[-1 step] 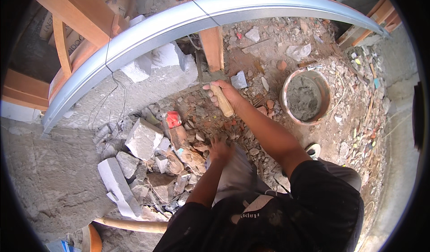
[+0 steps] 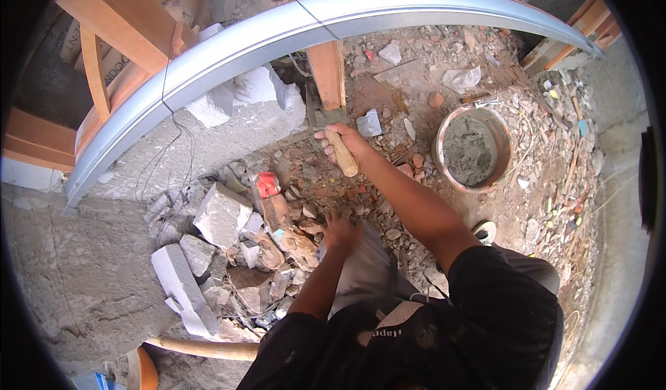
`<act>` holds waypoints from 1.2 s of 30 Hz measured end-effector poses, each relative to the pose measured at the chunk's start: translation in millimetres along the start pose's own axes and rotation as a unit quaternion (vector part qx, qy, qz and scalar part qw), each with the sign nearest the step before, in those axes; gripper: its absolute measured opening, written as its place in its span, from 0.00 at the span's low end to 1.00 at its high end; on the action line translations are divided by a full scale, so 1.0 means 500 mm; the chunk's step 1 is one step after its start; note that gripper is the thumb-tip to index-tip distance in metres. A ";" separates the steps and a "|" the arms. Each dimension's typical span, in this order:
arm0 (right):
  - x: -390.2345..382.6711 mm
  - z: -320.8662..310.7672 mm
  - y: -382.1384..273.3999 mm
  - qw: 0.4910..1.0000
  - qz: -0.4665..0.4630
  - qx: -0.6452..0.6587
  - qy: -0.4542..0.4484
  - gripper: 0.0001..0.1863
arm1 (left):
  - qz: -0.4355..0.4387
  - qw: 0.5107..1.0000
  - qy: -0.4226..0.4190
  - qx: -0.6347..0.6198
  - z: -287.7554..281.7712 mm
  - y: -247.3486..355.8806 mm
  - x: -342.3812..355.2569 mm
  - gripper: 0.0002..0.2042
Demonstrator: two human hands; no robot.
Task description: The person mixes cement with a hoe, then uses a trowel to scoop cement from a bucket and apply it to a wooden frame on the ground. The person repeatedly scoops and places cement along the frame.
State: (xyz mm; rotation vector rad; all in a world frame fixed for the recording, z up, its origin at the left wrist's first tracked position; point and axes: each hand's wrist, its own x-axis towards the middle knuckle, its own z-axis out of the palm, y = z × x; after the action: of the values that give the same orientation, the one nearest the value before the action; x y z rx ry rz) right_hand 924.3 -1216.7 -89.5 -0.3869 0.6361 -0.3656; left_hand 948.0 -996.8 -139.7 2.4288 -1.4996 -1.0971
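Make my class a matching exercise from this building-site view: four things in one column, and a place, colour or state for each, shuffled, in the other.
Things
1. wooden handle
2. round bucket
3. red piece
4. long beam

Descriptions
A. contains grey mix
B. silvery, spanning the upper part of the view
C. in the person's right grip
D. lying among the rubble at left

Right pairs: 1-C, 2-A, 3-D, 4-B
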 end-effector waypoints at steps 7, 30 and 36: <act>0.024 -0.016 -0.010 0.999 0.003 -0.008 0.052 0.22 | -0.004 1.000 0.006 0.026 -0.014 0.010 0.001 0.30; -0.550 -0.404 -0.321 0.514 0.211 -0.772 0.307 0.13 | 0.004 1.000 0.016 0.022 0.013 0.002 0.009 0.29; -0.650 -0.376 -0.226 0.813 0.116 -0.457 0.341 0.11 | 0.007 0.999 0.024 0.020 -0.004 0.001 -0.003 0.28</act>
State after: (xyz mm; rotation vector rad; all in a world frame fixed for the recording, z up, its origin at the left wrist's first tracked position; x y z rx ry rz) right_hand 539.4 -1215.4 -14.9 -1.1129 1.5623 0.0919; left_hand 948.7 -996.4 -137.1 2.4474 -1.5372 -1.0081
